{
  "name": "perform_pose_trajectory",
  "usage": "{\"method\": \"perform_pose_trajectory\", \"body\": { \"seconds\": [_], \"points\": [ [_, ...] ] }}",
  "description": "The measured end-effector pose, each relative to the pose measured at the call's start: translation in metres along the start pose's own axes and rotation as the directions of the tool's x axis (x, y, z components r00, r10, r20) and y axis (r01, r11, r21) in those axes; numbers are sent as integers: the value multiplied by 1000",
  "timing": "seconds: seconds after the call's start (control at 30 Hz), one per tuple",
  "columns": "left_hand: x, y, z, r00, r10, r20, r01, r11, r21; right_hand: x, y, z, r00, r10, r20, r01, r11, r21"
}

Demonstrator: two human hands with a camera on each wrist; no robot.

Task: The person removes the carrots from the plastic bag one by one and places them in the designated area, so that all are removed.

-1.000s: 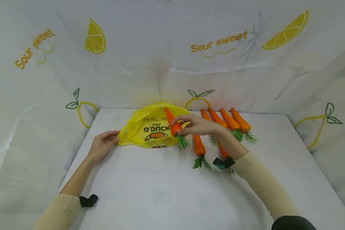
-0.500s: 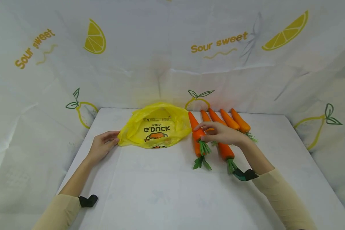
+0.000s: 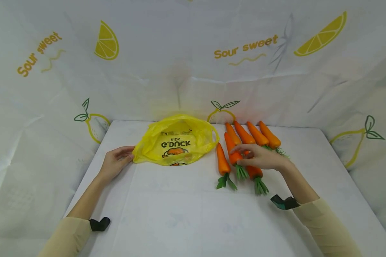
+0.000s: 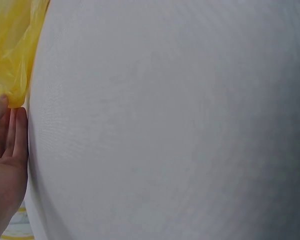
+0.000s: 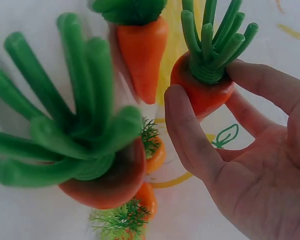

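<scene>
A yellow plastic bag (image 3: 203,151) with a printed duck lies on the table, its mouth gaping toward me. My left hand (image 3: 117,165) pinches the bag's left edge between thumb and fingers; the left wrist view shows this hand (image 4: 9,167) at the corner of the bag (image 4: 12,65). Right of the bag, my right hand (image 3: 262,157) pinches an orange carrot (image 3: 232,147) near its green stalks; in the right wrist view the carrot (image 5: 202,92) sits between thumb and fingers. A carrot (image 3: 223,163) with leaves lies to its left, and another carrot (image 3: 255,173) is partly hidden beneath the hand.
Along the table's back edge, several more carrots (image 3: 257,134) lie side by side, tips pointing away. A white cloth (image 3: 180,214) covers the table, and a lemon-printed curtain (image 3: 167,71) rises behind and at both sides.
My right hand has carried the carrot rightward and toward me, from over the bag's mouth to among the loose carrots. The bag's right handle loop now stands out. My left hand has stayed put.
</scene>
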State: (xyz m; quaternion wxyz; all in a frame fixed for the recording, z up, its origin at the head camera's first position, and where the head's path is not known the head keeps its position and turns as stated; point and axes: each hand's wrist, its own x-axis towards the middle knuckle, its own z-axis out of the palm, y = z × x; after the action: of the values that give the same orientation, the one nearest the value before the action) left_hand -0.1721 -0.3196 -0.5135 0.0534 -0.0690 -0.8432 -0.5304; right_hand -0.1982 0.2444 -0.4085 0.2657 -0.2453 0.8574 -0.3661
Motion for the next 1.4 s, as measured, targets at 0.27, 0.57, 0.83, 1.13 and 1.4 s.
{"method": "perform_pose_trajectory", "body": {
  "seconds": [0.27, 0.57, 0.83, 1.13, 1.4],
  "points": [
    [0, -1, 1, 1000, -9, 2, 9, 1000, 8, -1, 9, 5, 1000, 19, 11, -18, 1000, -25],
    [1, 1, 1, 1000, -7, 16, 7, 1000, -10, -3, 10, 8, 999, -13, 30, 14, 1000, -28],
    [1, 2, 1, 999, -22, 35, 23, 999, -35, 1, 12, 12, 999, -9, 51, 10, 999, -33],
    [0, 2, 0, 996, -54, 70, 57, 997, -46, 2, 13, 15, 998, -3, 59, 8, 997, -78],
    [-1, 3, 1, 996, -46, 71, 50, 998, -44, 4, 12, 16, 998, -13, 66, 20, 994, -105]
  ]
}}
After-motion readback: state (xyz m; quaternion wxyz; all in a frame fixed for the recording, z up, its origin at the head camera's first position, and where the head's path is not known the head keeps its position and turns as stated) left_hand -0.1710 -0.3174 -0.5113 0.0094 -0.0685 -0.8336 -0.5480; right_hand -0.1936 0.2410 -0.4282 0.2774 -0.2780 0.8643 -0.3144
